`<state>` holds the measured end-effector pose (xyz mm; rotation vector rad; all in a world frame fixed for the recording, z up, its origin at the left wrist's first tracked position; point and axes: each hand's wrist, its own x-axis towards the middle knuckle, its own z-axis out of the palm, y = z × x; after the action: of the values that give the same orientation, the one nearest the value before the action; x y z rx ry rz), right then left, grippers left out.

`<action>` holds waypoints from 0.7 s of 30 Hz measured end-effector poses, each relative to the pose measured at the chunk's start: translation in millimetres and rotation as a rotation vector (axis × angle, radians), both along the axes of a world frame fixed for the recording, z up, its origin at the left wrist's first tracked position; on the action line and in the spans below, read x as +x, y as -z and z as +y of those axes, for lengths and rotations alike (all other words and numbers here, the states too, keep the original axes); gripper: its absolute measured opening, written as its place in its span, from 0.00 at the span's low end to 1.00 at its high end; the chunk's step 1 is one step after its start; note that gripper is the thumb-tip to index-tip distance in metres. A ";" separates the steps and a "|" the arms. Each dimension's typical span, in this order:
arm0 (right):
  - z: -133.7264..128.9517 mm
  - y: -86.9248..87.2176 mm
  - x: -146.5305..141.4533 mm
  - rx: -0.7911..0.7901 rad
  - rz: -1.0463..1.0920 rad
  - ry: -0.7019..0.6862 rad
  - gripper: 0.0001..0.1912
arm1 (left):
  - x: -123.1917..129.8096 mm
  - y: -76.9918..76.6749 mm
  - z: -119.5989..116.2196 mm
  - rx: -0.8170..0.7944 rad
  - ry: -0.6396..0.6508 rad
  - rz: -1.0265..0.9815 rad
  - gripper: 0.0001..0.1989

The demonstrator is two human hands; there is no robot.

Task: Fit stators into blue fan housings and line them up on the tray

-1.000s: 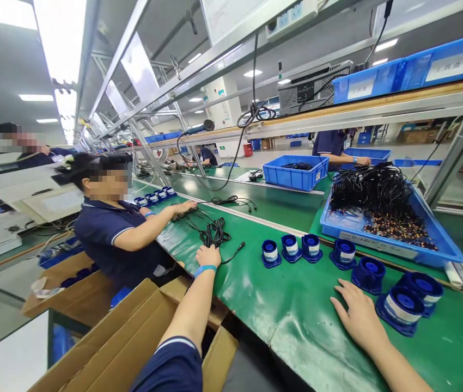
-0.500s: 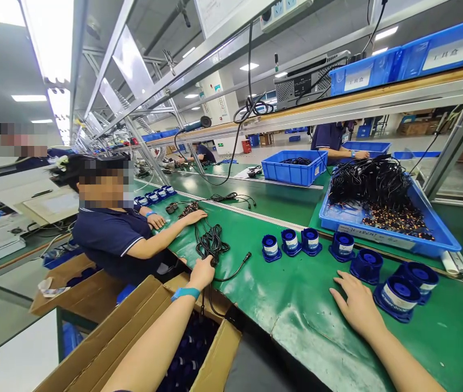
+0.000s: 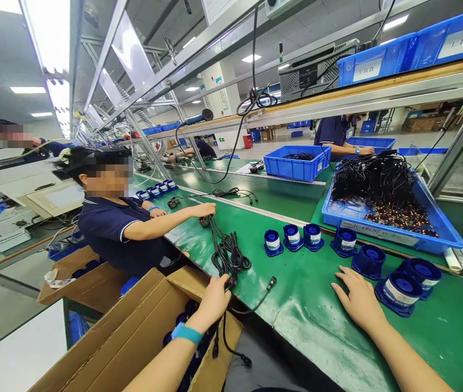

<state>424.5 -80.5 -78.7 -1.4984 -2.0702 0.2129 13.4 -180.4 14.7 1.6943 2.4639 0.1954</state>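
Six o'clock: our left hand (image 3: 214,300) grips near end of black cable bundle (image 3: 229,253) on green bench (image 3: 317,337); co-worker's hand (image 3: 205,210) at bundle's eleven o'clock. Four o'clock: our right hand (image 3: 356,299), fingers spread, beside blue cups (image 3: 367,262). Step seems cable gathering; next move calls for minding dangling plugs (image 3: 247,360).

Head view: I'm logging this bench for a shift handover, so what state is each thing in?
Left hand: closed on the cable bundle
Right hand: open, resting on the green bench
Cable bundle: looped, some ends hanging off the bench
Blue parts near the right hand: standing
Carton: open, more blue parts inside
Large blue bin: heaped with cables
Smaller blue bin: holding cables
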 end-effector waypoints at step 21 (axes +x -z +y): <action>-73.6 -115.1 -163.0 -0.416 -0.190 -0.141 0.61 | 172.8 93.1 -112.0 -0.188 0.538 -0.738 0.24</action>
<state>261.4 -154.2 36.4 -1.6606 -2.3934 0.6085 186.2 -292.4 -78.4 1.7178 1.4166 0.4149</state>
